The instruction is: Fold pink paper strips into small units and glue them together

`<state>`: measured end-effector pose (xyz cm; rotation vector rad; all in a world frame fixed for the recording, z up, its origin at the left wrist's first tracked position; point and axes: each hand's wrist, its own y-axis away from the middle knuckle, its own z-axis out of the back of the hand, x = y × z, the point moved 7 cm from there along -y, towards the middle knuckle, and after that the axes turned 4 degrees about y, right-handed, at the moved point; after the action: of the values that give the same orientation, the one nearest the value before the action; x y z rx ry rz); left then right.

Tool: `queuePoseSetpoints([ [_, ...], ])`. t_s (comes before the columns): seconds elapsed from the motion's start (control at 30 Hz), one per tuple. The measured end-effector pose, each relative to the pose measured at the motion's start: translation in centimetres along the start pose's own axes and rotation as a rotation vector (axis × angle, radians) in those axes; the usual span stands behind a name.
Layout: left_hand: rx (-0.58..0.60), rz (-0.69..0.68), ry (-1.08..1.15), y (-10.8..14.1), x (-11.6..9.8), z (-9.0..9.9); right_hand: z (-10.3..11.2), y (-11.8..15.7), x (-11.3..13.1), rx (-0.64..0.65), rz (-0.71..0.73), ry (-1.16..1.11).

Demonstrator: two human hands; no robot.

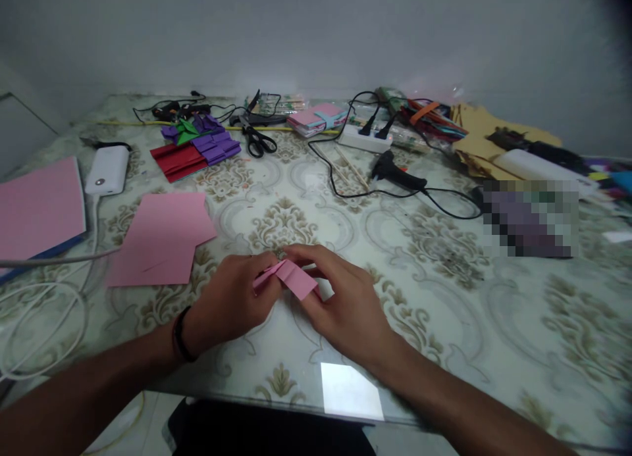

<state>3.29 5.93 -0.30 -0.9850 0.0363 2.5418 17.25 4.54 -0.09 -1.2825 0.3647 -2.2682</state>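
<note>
Paper strip (pixel 301 283), pink and folded, is over the surface (pixel 459 311); left hand (pixel 247 288) pinches one end, right hand (pixel 340 298) grips the other. Relative to strip: pink paper (pixel 160 239) left, scissors (pixel 252 133) behind-left, glue gun (pixel 401 174) behind-right, power strip (pixel 363 140) farther back.

On the patterned desk (pixel 518 298), a white power bank (pixel 109 170) with a white cable (pixel 95 212) lies at the left, well apart from the black-handled scissors (pixel 257 142) near the wall (pixel 296 35). A white power strip (pixel 353 137) holds two black plugs (pixel 366 126), with a black glue gun (pixel 403 174) just in front of it. Farther right, yellow sheets (pixel 476 122) lie partly beneath a long white object (pixel 540 169).
</note>
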Motion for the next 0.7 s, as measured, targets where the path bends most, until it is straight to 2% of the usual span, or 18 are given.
queuePoseSetpoints([
  [0.1, 0.006, 0.158, 0.077, -0.3, 1.4, 0.3, 0.4, -0.1, -0.4, -0.036, -0.029, -0.012],
  [0.2, 0.050, 0.301, 0.230, -0.5, 2.7, 0.3, 1.2, -0.4, 0.1, -0.072, 0.073, 0.025],
  [0.27, 0.056, 0.339, 0.288, -0.6, 3.1, 0.4, 1.3, -0.5, 0.5, -0.030, 0.170, 0.076],
  [0.4, 0.060, 0.350, 0.316, -0.6, 3.0, 0.3, 0.6, -0.5, 0.7, 0.103, 0.254, 0.182],
  [0.6, -0.023, 0.218, 0.059, -0.5, 1.9, 0.5, -0.2, -0.8, 0.0, 0.176, 0.187, 0.233],
  [0.7, -0.033, 0.155, 0.000, -0.5, 1.4, 0.3, -0.6, -0.8, 0.0, 0.218, 0.169, 0.231],
])
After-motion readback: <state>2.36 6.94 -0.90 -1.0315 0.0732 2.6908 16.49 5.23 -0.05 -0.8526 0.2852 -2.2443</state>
